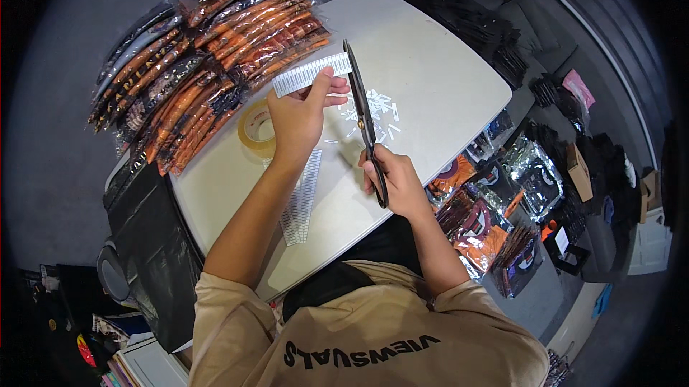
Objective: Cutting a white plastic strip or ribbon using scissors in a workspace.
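Observation:
My left hand [305, 110] pinches a white strip of printed labels [305, 75] above the table, thumb and fingers closed on its lower edge. The fingers of my right hand [393, 180] are wrapped round the handles of long dark scissors [364, 103]. Their blades point away from me, and the tips are at the right end of the strip. Beneath the scissors, many small cut label pieces [386, 108] lie scattered on the white table [402, 35]. More label strips [302, 197] lie beside my left forearm. A roll of clear yellowish tape [246, 132] rests left of my left wrist.
Tall stacks of folded garments in clear plastic bags [251, 21] stand along the table's left side. Right of the table are more bagged garments [481, 232] and a cardboard box [579, 171]. Black folded fabric [474, 28] is piled beyond the far right edge.

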The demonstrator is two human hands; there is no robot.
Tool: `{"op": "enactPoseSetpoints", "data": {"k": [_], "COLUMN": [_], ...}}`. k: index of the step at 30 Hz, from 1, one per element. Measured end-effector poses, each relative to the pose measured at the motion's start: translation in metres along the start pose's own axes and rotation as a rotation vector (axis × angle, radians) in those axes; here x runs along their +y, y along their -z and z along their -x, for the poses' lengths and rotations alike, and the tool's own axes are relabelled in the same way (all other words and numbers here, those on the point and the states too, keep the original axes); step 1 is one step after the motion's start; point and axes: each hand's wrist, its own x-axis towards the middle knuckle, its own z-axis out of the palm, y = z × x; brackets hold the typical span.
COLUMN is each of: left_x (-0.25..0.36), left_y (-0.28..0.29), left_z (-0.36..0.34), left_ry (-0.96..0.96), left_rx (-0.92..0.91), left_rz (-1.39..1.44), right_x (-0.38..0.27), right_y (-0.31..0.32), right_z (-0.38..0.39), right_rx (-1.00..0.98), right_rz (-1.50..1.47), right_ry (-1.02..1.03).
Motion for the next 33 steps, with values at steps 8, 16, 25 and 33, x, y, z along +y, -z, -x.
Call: {"op": "enactPoseSetpoints", "data": {"k": [8, 16, 25, 33], "left_x": [0.0015, 0.004, 0.0042, 0.0015], "left_y": [0.0019, 0.0017, -0.0003, 0.0013], "left_z": [-0.0022, -0.0028, -0.0015, -0.0015], "left_ry": [-0.023, -0.026, -0.021, -0.018], "left_rx": [0.008, 0.009, 0.015, -0.002], "left_rz": [-0.003, 0.009, 0.001, -0.011], "right_x": [0.0007, -0.0001, -0.0003, 0.0011], "right_y": [0.0013, 0.0025, 0.0029, 0.0017], "right_z": [0.0001, 0.0004, 0.0006, 0.0006], "right_rx": [-0.014, -0.043, -0.057, -0.05], "right_rz": [0.041, 0.079, 0.075, 0.06], "right_ry": [0.076, 0.092, 0.072, 0.065]}}
